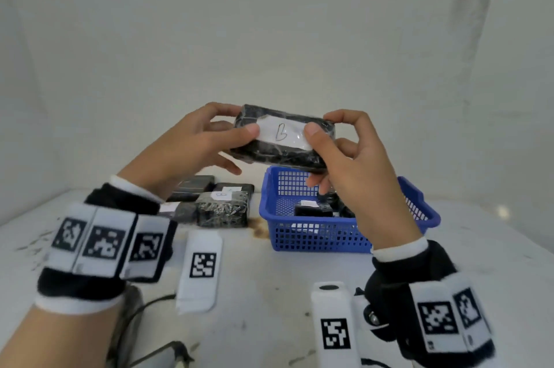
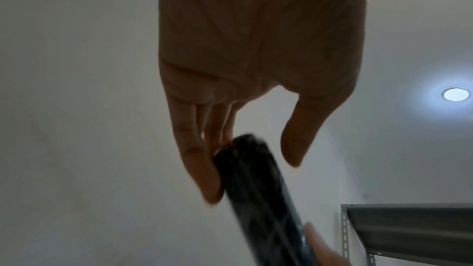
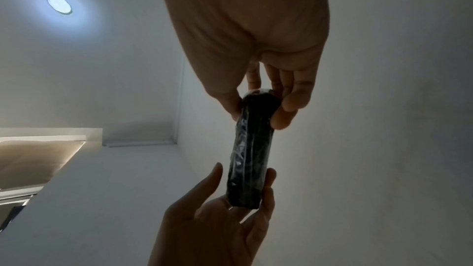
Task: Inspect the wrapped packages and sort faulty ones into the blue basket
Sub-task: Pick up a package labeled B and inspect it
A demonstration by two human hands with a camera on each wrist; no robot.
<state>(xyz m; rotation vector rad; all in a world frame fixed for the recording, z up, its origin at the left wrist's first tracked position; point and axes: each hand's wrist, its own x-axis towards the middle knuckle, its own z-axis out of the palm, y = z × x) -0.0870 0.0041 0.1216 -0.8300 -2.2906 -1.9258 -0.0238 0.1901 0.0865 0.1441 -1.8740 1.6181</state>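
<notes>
A black plastic-wrapped package (image 1: 281, 137) with a white label is held up in the air above the table, label toward me. My left hand (image 1: 209, 134) pinches its left end, thumb on the label. My right hand (image 1: 338, 143) pinches its right end, thumb on the label's other edge. The right wrist view shows the package (image 3: 252, 149) edge-on between both hands. In the left wrist view the package (image 2: 258, 193) is blurred, with my left fingers (image 2: 199, 161) against it. The blue basket (image 1: 329, 235) sits below, right of centre, holding a few black packages (image 1: 314, 208).
Several more wrapped packages (image 1: 209, 203) lie in a cluster on the white table (image 1: 269, 292), left of the basket. A brown stain (image 1: 258, 229) marks the table beside the basket. A dark cable (image 1: 144, 307) lies at the near left. A white wall stands close behind.
</notes>
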